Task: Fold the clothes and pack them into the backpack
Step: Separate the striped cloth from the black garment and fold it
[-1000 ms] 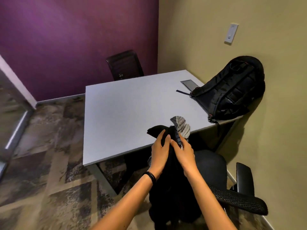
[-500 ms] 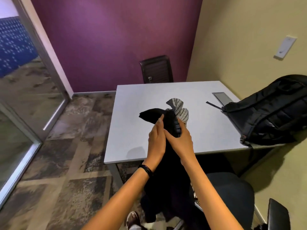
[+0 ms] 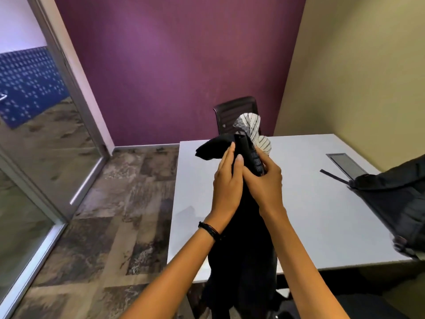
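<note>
Above the near half of the bench (image 3: 310, 203):

- Black garment (image 3: 243, 249). It is held upright in the air, and its long body hangs past the bench's near edge towards the floor (image 3: 115, 203).
- Striped grey-and-white cloth (image 3: 251, 127). It is bunched at the garment's top; I cannot tell whether it is a separate piece or a lining.
- Left hand (image 3: 226, 180). The fingers are straight and lie flat against the black cloth; the thumb is hidden.
- Right hand (image 3: 264, 178). The fingers are curled round the gathered neck of the garment, just below the striped bunch.

Risks, as I judge them:
- The striped cloth sits loose above the grip and could slip out or unroll if the right hand eases.
- The hanging tail could snag on the near edge or bunch under itself when laid down, which would spoil the fold.

Edges and room:
- Bare grey surface lies under and to either side of the hands, enough to spread the garment.
- Backpack (image 3: 395, 196) sits at the right side, well apart from the hands, with its lower corner close to the near right edge. A sweeping sleeve might nudge it off. I cannot tell whether it is open.
- Its strap (image 3: 333, 176) trails beside a cable hatch (image 3: 345, 162).
- Chair (image 3: 236, 111) stands at the far side.
</note>
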